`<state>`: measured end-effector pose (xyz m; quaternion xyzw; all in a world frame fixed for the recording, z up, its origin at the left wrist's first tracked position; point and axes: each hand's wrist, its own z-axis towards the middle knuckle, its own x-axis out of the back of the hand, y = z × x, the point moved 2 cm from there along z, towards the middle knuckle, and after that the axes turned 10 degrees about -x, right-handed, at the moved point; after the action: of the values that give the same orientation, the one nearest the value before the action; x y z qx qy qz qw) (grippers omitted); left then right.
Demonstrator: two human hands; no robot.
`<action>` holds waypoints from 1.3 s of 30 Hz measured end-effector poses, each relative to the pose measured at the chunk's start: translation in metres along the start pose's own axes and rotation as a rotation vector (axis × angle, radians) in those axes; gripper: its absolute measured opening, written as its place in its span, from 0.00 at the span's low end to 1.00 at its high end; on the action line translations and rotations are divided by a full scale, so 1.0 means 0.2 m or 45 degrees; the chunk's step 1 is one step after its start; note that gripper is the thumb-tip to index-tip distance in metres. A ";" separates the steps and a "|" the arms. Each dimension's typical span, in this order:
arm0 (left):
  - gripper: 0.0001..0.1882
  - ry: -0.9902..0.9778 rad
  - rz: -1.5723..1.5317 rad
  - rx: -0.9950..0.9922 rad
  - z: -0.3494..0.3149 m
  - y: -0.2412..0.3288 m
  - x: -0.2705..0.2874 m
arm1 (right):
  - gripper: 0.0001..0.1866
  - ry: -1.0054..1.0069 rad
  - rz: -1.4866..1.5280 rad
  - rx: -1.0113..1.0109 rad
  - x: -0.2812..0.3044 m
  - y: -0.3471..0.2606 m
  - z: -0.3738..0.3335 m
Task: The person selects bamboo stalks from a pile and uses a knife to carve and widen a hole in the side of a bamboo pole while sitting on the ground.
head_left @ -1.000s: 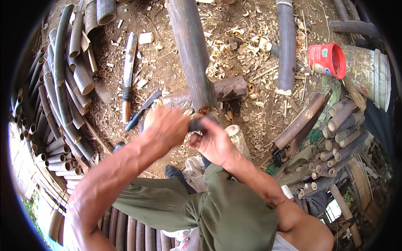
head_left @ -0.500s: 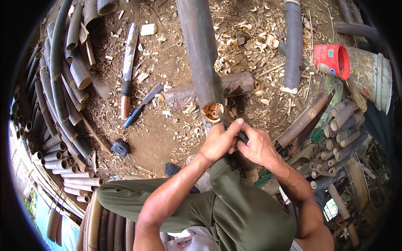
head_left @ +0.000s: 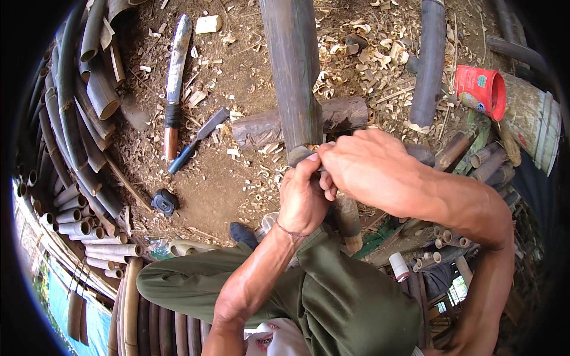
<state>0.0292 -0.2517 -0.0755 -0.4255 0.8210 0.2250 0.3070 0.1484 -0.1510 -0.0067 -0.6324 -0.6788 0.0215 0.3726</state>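
A thick grey bamboo pole (head_left: 291, 65) points toward me, its near end just in front of my hands. My right hand (head_left: 362, 163) is closed, wrist bent over, round a dark-handled cutting tool that my fingers mostly hide. Close against it, my left hand (head_left: 301, 199) is closed too, its thumb up at the pole's end and its fingers on the same tool. How the blade meets the bamboo cannot be made out. Under the pole lies a short log (head_left: 255, 129) as a support.
Left on the dirt lie a long knife (head_left: 177, 65), a blue-handled chisel-like blade (head_left: 199, 140) and a tape measure (head_left: 164, 202). Bamboo stacks (head_left: 71, 142) line the left. A red tub (head_left: 475, 89) and a pale bucket (head_left: 534, 115) lie far right. Shavings (head_left: 386, 53) cover the ground.
My right hand has swung up and over, elbow lifted outward, and now covers the tool. My left thumb has come to the pole's end. The view has shifted slightly.
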 end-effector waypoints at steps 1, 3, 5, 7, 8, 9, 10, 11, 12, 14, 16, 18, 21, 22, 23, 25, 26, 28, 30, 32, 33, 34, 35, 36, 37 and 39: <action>0.16 -0.077 -0.222 0.006 0.00 -0.02 0.06 | 0.04 0.029 -0.074 0.075 0.02 -0.02 0.02; 0.17 0.093 -0.412 0.019 0.00 -0.01 -0.01 | 0.03 0.037 -0.274 0.148 0.08 -0.08 0.06; 0.16 0.584 -0.333 0.033 -0.03 0.01 -0.22 | 0.02 0.071 -0.474 0.280 0.09 -0.08 0.09; 0.19 0.224 -0.363 0.096 -0.02 -0.10 -0.10 | 0.02 -0.028 -0.606 0.124 0.14 -0.10 0.02; 0.18 0.252 -0.401 0.148 -0.04 -0.17 -0.11 | 0.03 -0.103 -0.589 0.110 0.07 -0.02 0.00; 0.18 0.278 -0.423 0.230 -0.05 -0.24 -0.13 | 0.04 -0.174 -0.553 0.070 0.01 0.06 -0.04; 0.18 0.566 -0.424 0.181 -0.06 -0.26 -0.18 | 0.06 -0.156 -0.429 0.037 -0.03 0.11 -0.05; 0.17 0.457 -0.238 0.150 -0.05 -0.25 -0.13 | 0.09 -0.141 -0.302 -0.002 -0.08 0.15 -0.06; 0.17 0.365 -0.057 0.129 -0.07 -0.25 -0.04 | 0.11 -0.144 -0.160 -0.039 -0.16 0.17 -0.09; 0.16 0.423 0.418 0.124 -0.09 -0.22 -0.02 | 0.14 -0.121 0.267 -0.159 -0.35 0.19 -0.13; 0.17 0.415 0.811 0.222 -0.09 -0.17 0.04 | 0.15 0.071 0.551 -0.271 -0.48 0.18 -0.16; 0.22 0.348 1.273 0.285 -0.10 -0.08 0.10 | 0.14 0.280 0.847 -0.376 -0.66 0.08 -0.16; 0.26 0.160 1.764 0.301 -0.06 0.05 0.11 | 0.13 0.486 1.062 -0.506 -0.84 -0.05 -0.10; 0.22 -0.083 2.201 0.082 -0.04 0.09 0.11 | 0.14 0.561 1.148 -0.515 -0.88 -0.09 -0.07; 0.18 -0.102 2.296 0.174 -0.02 0.12 0.13 | 0.15 0.634 1.232 -0.525 -0.92 -0.13 -0.03; 0.15 -0.521 2.660 0.002 0.02 0.18 0.14 | 0.15 0.687 1.368 -0.543 -0.95 -0.18 0.04; 0.14 -0.415 2.606 -0.054 0.02 0.20 0.12 | 0.15 0.672 1.367 -0.552 -0.95 -0.19 0.04; 0.14 -0.520 2.673 -0.127 0.03 0.18 0.15 | 0.17 0.648 1.305 -0.511 -0.93 -0.19 0.03; 0.15 -0.645 2.784 -0.289 0.03 0.16 0.15 | 0.19 0.640 1.166 -0.411 -0.87 -0.12 -0.01; 0.18 -0.015 2.020 0.093 0.00 0.11 0.12 | 0.22 0.501 1.143 -0.254 -0.77 -0.03 -0.13; 0.20 0.192 1.676 0.250 -0.03 0.07 0.11 | 0.24 0.425 1.047 -0.178 -0.74 0.02 -0.18; 0.21 0.216 1.421 0.211 -0.06 0.01 0.10 | 0.24 0.334 0.788 -0.198 -0.67 0.07 -0.22; 0.21 0.112 1.088 0.165 -0.07 -0.07 0.10 | 0.24 0.242 0.527 -0.221 -0.58 0.09 -0.26; 0.21 0.058 0.775 0.163 -0.07 -0.15 0.12 | 0.22 0.220 0.186 -0.205 -0.48 0.09 -0.30; 0.22 0.002 0.465 0.163 -0.06 -0.21 0.12 | 0.17 0.142 -0.039 -0.270 -0.38 0.08 -0.31; 0.24 0.014 0.099 0.249 -0.06 -0.30 0.11 | 0.12 0.109 -0.201 -0.200 -0.30 0.08 -0.28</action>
<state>0.0664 -0.3033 -0.0882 -0.3626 0.8565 0.1532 0.3338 0.1882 -0.2260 -0.0035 -0.6047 -0.7095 -0.0880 0.3510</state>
